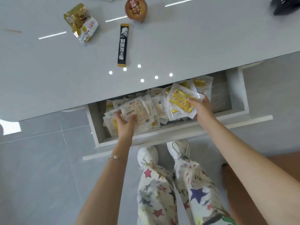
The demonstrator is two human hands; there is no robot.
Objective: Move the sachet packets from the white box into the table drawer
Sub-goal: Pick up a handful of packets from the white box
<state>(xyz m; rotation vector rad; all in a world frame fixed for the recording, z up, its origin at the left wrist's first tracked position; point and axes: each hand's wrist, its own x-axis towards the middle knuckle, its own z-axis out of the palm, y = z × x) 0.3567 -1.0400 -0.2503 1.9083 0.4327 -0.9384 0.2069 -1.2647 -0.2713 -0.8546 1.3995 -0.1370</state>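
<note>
- Currently at the placing step: both hands down inside the open drawer (235,91), which juts out at 6 o'clock of the table (178,46).
- Sachets (155,106): heaped loose across the drawer floor, thickest from the middle toward 9 o'clock, with bare drawer bottom showing at 3 o'clock.
- Right hand (202,109): at 2 o'clock of the heap, thumb on top and fingers curled underneath a small stack of yellow sachets (180,101). Stack tilted and raised a little above the heap, not yet let go.
- Left hand (125,122): at 8 o'clock of the heap, fingers spread fairly wide, thumb and fingertips pinching a pale sachet (138,109) by its near edge. Touching the packets beneath.
- White box: out of view, so no telling how many sachets remain in it.
- Next move, as a judgement: loosen both grips and lay the two handfuls flat, the yellow stack best steered toward the bare patch at 3 o'clock. Heap to be kept below the rim so that the drawer can slide shut under the table top. Then back to the box for whatever remains.
- On the table, apart from the drawer: black stick packet (123,45) at 12 o'clock, gold snack bag (81,21) at 11 o'clock, round tub (136,8) just beyond the stick.
- Below the drawer front, at 6 o'clock: a pair of white shoes (162,155).
</note>
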